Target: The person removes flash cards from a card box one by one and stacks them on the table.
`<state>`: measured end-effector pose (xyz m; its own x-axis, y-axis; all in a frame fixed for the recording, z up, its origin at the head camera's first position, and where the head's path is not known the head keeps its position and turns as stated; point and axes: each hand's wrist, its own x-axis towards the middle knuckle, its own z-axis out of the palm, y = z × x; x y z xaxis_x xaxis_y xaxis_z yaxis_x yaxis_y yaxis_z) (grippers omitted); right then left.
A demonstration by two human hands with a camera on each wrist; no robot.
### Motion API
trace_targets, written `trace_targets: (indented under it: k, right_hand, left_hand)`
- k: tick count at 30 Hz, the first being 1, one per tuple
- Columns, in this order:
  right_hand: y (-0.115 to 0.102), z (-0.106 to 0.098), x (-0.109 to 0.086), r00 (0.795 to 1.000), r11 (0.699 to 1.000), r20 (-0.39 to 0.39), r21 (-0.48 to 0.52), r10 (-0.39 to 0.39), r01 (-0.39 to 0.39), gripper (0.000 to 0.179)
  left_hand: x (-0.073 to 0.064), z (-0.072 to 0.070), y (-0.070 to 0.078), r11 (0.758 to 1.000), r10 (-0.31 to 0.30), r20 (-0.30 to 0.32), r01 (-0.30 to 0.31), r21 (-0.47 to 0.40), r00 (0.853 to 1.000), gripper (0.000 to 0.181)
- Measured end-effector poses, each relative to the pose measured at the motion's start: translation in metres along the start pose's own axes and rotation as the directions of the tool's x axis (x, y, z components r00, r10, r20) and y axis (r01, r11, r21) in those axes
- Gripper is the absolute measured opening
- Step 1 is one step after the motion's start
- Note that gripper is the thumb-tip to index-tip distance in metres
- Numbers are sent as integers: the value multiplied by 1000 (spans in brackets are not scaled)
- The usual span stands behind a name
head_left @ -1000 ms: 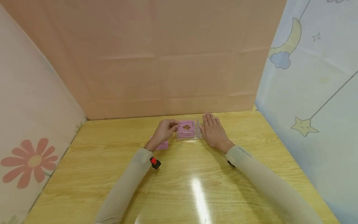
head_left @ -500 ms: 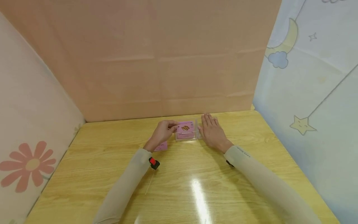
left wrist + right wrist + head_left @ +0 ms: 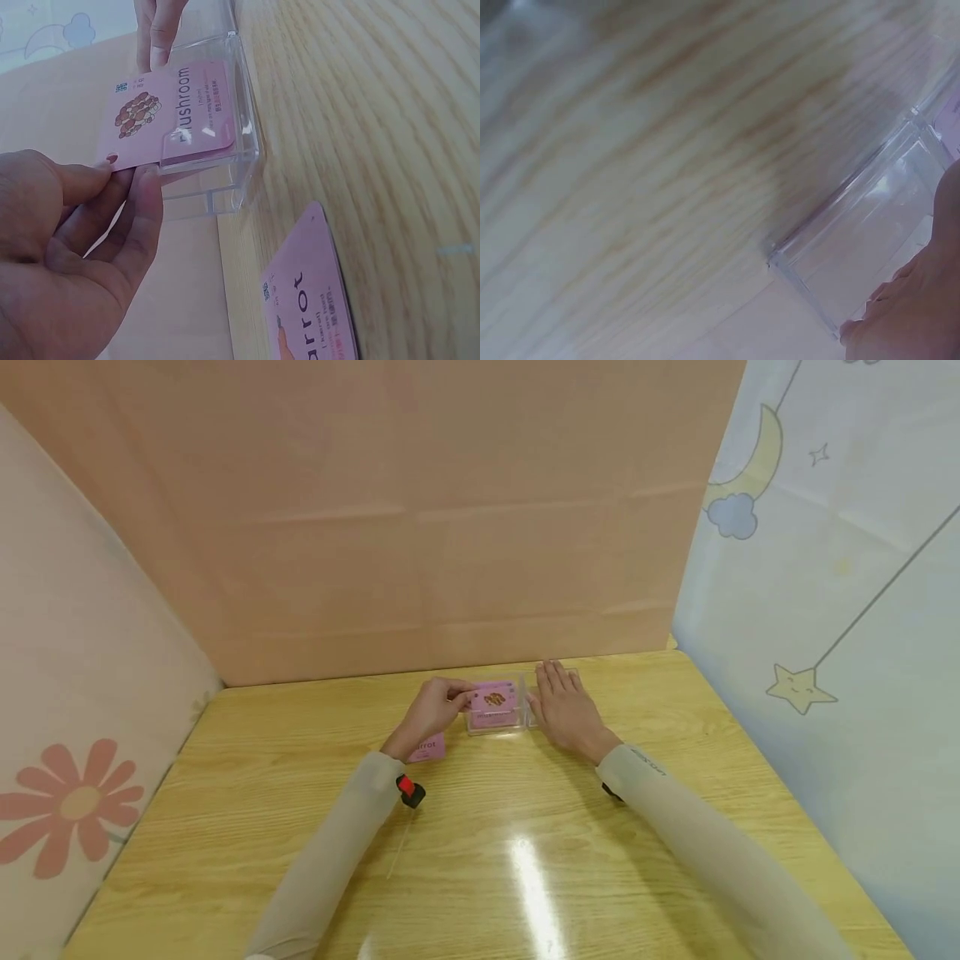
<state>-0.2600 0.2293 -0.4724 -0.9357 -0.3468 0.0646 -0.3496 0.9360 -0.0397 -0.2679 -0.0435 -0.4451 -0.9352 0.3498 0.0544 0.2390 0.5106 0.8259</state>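
**Mushroom card pinched at the clear box**

Head: Left hand at the box's left end, thumb and fingertips closed on the card's edge. Right hand laid flat just beside the box's other end, fingers straight, gripping nothing. Carrot card on the table near the left wrist, partly covered by it. Black-and-red gadget at the left cuff.

Left wrist: Thumb and fingers hold the mushroom card by the corner near its punched hole — no gap beyond the card itself. Pictured half juts out of the box; lettered half shows through clear plastic. Fingers of the other hand visible past the box. Carrot card lies apart, cut off at the bottom edge.

Right wrist: Clear flap, the hand against it. Fingers mostly out of sight here; their spread I can't tell from this side.
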Motion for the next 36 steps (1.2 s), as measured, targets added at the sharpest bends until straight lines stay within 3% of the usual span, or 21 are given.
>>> trace_targets:
  k: [15, 21, 27, 36]
  right_hand:
    - [-1, -1, 2, 1000, 1000, -8, 17, 1, 0, 70]
    - [-2, 0, 1, 1000, 1000, 3, 21, 7, -7, 71]
    - [-4, 1, 1, 1000, 1000, -11, 11, -1, 1, 71]
    - [-4, -1, 0, 1000, 1000, -10, 12, 4, -4, 70]
  left_hand:
    - [2, 3, -1, 996, 85, -41, -83, 45, 996, 28]
    - [0, 3, 2, 996, 88, -80, -86, 31, 993, 28]
    - [-1, 0, 5, 991, 135, -155, -135, 10, 979, 26]
    - [-3, -3, 9, 988, 154, -194, -157, -2, 969, 25]
